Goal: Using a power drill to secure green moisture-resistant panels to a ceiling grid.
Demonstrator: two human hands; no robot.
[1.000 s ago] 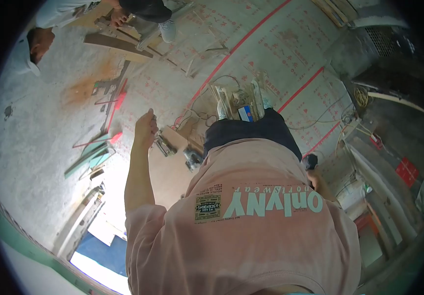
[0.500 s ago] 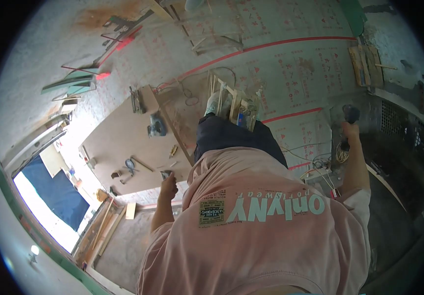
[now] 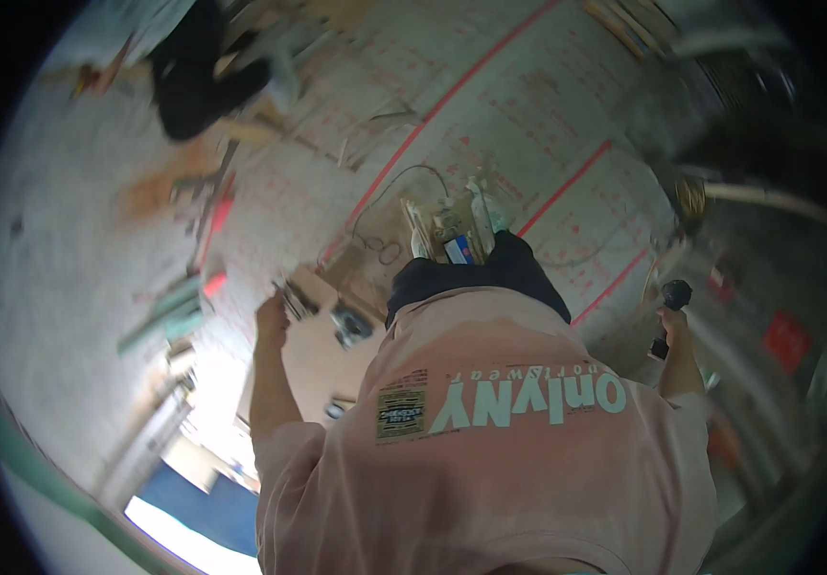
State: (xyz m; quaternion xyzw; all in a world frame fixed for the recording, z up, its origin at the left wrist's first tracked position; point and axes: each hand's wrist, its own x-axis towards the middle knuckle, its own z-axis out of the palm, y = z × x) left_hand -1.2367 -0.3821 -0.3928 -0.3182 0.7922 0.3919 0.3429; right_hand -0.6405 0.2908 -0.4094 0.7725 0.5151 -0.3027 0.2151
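Note:
My right hand [image 3: 670, 326] is closed round the grip of a black cordless drill [image 3: 677, 293], out to the right of my body. The drill's battery end shows below my fingers. My left hand [image 3: 272, 321] is raised on the left, its fingers curled. Something small and thin seems to stick up from it, too blurred to name. Close beside that hand, long dark metal pieces [image 3: 300, 300] lie at the corner of a brown board [image 3: 303, 359]. Farther right on the board sits a dark grey power tool [image 3: 351, 327].
By my feet is a wooden frame [image 3: 447, 230] with a blue-and-white item [image 3: 459, 251]. A cable [image 3: 375, 206] loops over the printed floor sheeting [image 3: 490, 105]. Another person in dark trousers [image 3: 198, 81] is at the upper left. Green strips [image 3: 164, 311] lie at far left.
The whole view has swung round, and another person has come into it at the upper left. My left hand has shifted to the board's far corner. My right hand still holds the drill, now lower.

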